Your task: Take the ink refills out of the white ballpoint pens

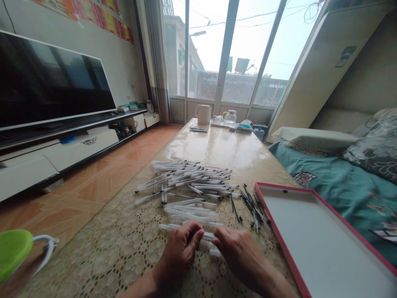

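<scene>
While daylight is pouring through the far window (235, 49), working low over a lace-covered counter (102, 248): left hand (181, 248) and right hand (240, 252) meeting knuckle to knuckle, fingers (192, 234) curling narrow around a pale pen barrel (208, 240) pinched between them. Spreading just beyond the fingertips, a loose heap of white pen barrels (186, 182); lying to the right of the fingers, a smaller scatter of thin dark refills (251, 205), touching the rim of a red-edged tray (279, 244). Sitting well off to the left of the fingers, a green-lidded cup (15, 254). Judging by looks: light, stiff, smooth plastic, likely rolling and slipping easily, probably best pinched mid-length between thumb and forefinger.
</scene>
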Action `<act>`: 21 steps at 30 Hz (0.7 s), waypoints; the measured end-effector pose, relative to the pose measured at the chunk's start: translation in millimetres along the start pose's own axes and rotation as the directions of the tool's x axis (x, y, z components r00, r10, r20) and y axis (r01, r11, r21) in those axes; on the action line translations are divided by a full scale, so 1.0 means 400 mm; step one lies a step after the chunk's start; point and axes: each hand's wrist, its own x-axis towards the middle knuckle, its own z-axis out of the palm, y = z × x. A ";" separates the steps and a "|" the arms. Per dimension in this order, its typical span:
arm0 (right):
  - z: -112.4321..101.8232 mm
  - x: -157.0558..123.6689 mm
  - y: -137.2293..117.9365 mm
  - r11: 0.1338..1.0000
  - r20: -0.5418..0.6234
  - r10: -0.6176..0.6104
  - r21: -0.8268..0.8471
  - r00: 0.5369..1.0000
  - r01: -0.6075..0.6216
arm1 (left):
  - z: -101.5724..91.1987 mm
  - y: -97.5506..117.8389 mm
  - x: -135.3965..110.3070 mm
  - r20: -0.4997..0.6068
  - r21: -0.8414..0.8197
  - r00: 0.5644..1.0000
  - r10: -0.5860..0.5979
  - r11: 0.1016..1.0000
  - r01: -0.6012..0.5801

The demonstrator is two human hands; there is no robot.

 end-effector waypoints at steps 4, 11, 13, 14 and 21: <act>0.010 0.001 0.003 0.998 -0.011 -0.013 -0.066 1.000 0.013 | 0.002 0.001 0.005 0.057 -0.150 0.986 -0.155 0.975 0.162; -0.014 0.007 -0.001 0.982 -0.111 -0.131 -0.154 0.985 0.113 | 0.006 -0.014 0.015 0.152 -0.466 0.927 -0.343 0.802 0.373; -0.023 -0.008 0.025 0.979 -0.157 -0.148 -0.165 0.976 0.121 | -0.007 -0.015 0.019 0.108 -0.514 0.917 -0.384 0.768 0.382; -0.026 -0.018 0.045 0.980 -0.196 -0.135 -0.168 0.971 0.102 | -0.013 -0.016 0.020 0.061 -0.537 0.909 -0.412 0.754 0.377; -0.029 -0.042 0.110 0.970 -0.327 0.240 0.114 0.914 -0.214 | 0.002 -0.016 0.018 -0.069 -0.500 0.940 -0.334 0.827 0.257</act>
